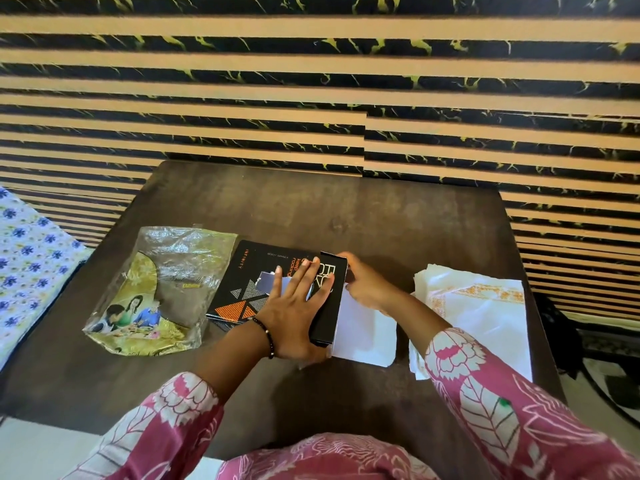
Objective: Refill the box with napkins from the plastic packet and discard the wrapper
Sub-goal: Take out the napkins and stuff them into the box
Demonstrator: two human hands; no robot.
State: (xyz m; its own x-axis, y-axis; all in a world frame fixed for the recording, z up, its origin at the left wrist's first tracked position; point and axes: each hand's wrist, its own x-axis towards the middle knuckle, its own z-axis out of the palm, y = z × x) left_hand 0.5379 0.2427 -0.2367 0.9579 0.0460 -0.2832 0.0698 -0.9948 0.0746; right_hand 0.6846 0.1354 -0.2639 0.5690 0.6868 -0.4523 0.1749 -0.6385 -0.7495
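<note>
Box point(277, 285) mid-frame is being pinned by flat, ungripping left hand point(294, 306); right hand point(363, 289) is pinching its white end flap point(363, 330). Next, I'd judge: loading napkins point(478, 306) waiting at right.

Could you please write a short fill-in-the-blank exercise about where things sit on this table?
1. The left hand lies flat on top of the black ____.
2. The plastic wrapper lies on the box's ____ side.
3. The napkin stack is near the table's ____ edge.

Missing words: box; left; right
</note>
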